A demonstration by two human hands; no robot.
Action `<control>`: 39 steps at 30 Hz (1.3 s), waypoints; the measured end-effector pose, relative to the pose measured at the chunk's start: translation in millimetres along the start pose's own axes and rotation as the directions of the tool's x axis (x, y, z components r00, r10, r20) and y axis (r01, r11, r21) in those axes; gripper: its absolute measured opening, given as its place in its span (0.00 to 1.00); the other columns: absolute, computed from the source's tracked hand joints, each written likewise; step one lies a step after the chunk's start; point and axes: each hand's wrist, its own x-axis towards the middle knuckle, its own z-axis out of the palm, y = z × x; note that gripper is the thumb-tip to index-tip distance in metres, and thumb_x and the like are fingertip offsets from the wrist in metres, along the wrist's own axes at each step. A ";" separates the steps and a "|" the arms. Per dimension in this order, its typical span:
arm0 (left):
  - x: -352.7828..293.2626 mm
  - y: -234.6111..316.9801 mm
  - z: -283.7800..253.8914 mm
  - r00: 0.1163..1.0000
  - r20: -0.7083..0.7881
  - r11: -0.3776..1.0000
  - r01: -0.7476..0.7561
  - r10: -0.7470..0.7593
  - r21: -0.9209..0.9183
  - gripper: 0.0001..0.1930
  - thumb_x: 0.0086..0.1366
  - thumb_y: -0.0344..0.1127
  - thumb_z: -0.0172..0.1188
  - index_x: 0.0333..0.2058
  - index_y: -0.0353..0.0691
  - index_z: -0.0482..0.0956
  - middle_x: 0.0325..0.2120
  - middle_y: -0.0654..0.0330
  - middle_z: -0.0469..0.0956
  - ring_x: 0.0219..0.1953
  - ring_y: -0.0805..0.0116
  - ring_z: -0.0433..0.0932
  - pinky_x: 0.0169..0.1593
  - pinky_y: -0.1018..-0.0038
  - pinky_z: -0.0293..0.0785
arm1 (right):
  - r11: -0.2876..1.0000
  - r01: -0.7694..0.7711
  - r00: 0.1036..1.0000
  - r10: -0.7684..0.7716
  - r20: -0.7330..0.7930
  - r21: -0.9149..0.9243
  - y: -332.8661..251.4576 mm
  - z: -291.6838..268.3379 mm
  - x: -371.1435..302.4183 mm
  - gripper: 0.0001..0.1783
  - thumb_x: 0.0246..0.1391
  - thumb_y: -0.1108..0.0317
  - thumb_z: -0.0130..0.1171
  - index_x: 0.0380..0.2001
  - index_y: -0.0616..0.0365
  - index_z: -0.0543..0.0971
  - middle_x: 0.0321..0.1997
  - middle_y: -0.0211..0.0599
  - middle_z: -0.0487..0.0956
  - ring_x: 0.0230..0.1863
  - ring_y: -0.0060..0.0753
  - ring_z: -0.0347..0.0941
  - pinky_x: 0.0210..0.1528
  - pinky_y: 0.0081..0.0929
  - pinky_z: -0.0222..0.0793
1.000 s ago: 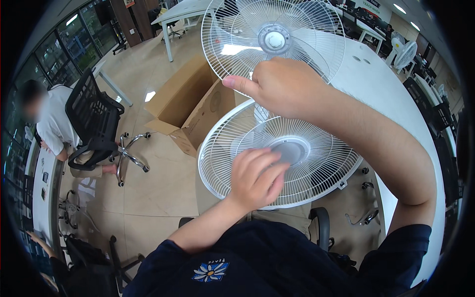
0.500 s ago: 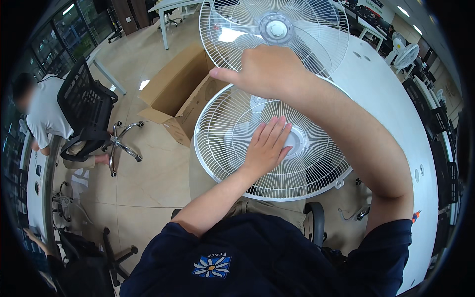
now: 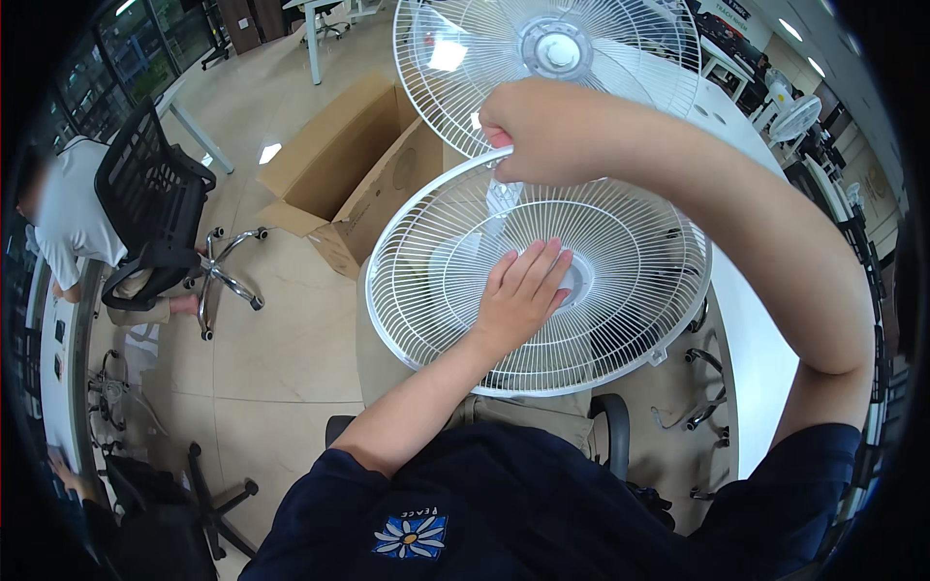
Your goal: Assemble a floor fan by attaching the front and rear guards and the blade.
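Note:
A round white fan grille [image 3: 579, 281] with a pale centre disc lies tilted over my lap. My left hand [image 3: 523, 300] rests on its wires beside the disc, fingers stretched out. At the grille's far rim, my right hand [image 3: 542, 131] is closed round the edge with the thumb below; part of its grip is hidden behind the hand. Just beyond sits a fan head [image 3: 555, 50] in a white wire cage, with blades and a round hub visible through the wires. My right forearm passes in front of the cage's lower edge.
An open cardboard box [image 3: 339, 174] stands on the floor left of the grille. A white table [image 3: 760, 387] curves along the right. At left, a person [image 3: 82, 208] sits on a black office chair [image 3: 155, 203]. Another white fan [image 3: 796, 118] stands far right.
My right hand has come down from over the fan cage, its outstretched thumb now drawn in, and has taken hold of the grille's far rim. The left hand stays flat on the wires.

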 end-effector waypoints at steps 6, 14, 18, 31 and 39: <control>-0.3 3.0 -2.3 0.999 -0.042 0.999 0.001 0.000 0.035 0.30 0.65 0.51 0.64 0.64 0.50 0.74 0.65 0.63 0.71 0.67 0.66 0.67 0.69 0.62 0.56 | 0.999 -0.012 0.996 0.016 0.089 -0.049 -15.5 -13.9 -7.1 0.10 0.46 0.70 0.65 0.25 0.62 0.75 0.22 0.46 0.77 0.26 0.46 0.77 0.32 0.40 0.71; -1.5 1.0 -2.5 0.998 -0.058 0.998 -0.027 0.031 0.064 0.29 0.66 0.52 0.63 0.64 0.52 0.75 0.64 0.65 0.72 0.66 0.69 0.68 0.69 0.63 0.56 | 1.000 -0.001 0.995 0.001 -0.104 0.009 -13.3 10.1 -17.7 0.08 0.46 0.75 0.68 0.25 0.62 0.76 0.24 0.46 0.79 0.29 0.50 0.79 0.33 0.41 0.73; 0.6 1.2 1.5 0.998 -0.051 0.998 -0.020 0.022 0.053 0.29 0.65 0.52 0.63 0.63 0.52 0.75 0.64 0.65 0.72 0.66 0.69 0.67 0.69 0.63 0.57 | 0.996 0.010 0.976 -0.028 -0.216 -0.083 -6.2 20.4 -18.7 0.12 0.47 0.73 0.73 0.26 0.62 0.76 0.27 0.46 0.80 0.31 0.49 0.80 0.35 0.42 0.74; 22.5 -13.5 -25.4 0.993 0.111 0.948 0.009 0.028 -0.318 0.29 0.58 0.37 0.69 0.59 0.46 0.78 0.61 0.60 0.74 0.64 0.61 0.71 0.65 0.61 0.63 | 0.964 0.148 0.842 -0.241 -0.483 -0.222 21.7 38.2 -22.3 0.16 0.48 0.72 0.71 0.37 0.60 0.75 0.38 0.45 0.81 0.41 0.52 0.80 0.41 0.45 0.74; 60.8 -87.7 -97.4 0.901 -0.272 0.939 0.302 -0.338 -0.166 0.20 0.59 0.31 0.70 0.51 0.44 0.82 0.54 0.60 0.79 0.55 0.58 0.77 0.55 0.65 0.69 | 0.984 0.068 0.888 -0.135 -0.438 -0.167 26.4 28.3 -22.2 0.16 0.55 0.67 0.68 0.44 0.63 0.80 0.42 0.46 0.84 0.46 0.50 0.82 0.47 0.43 0.79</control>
